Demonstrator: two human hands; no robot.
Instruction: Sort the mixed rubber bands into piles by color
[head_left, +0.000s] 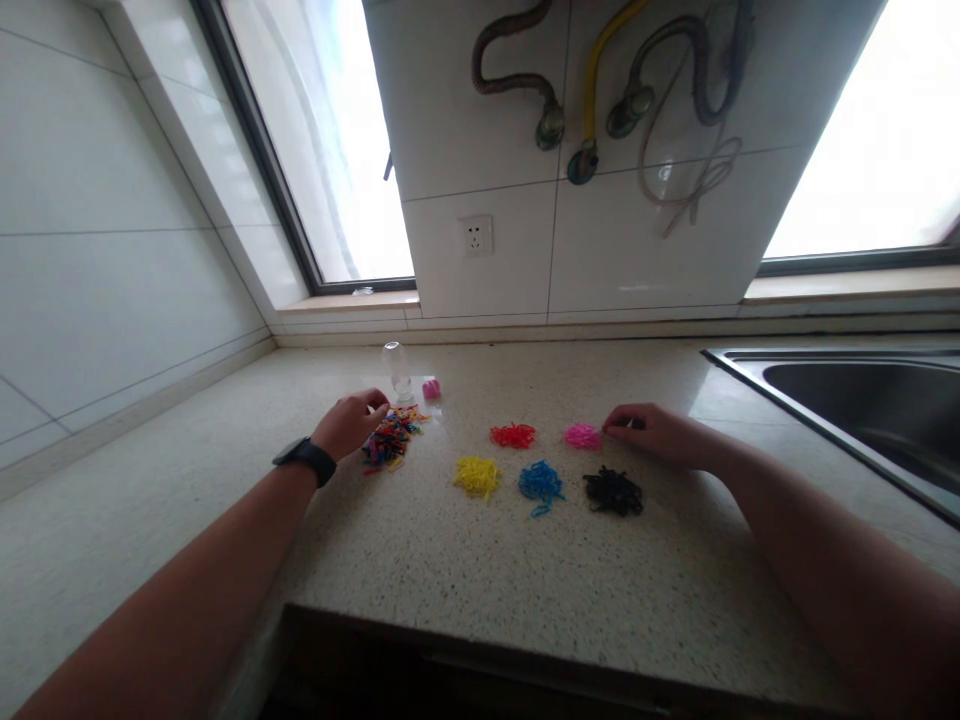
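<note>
My left hand (354, 422), with a dark watch on its wrist, rests at the upper left of a mixed-colour pile of small rubber bands (395, 440). Its fingers are curled together at the pile, and whatever they hold is hidden. Just right of the pink rubber bands (582, 436) is my right hand (646, 432), thumb and fingertips pinched. Anything in that pinch is too small to make out. Separate heaps of red rubber bands (513, 435), yellow rubber bands (478, 478), blue rubber bands (541, 484) and black rubber bands (613, 491) lie between the hands.
Behind the mixed pile stand a clear bottle (397, 372) and a pink cap (431, 389). A steel sink (750, 368) is set into the speckled countertop (450, 570) at right. The tiled wall behind carries a socket (475, 236) and pipes with valves (551, 125).
</note>
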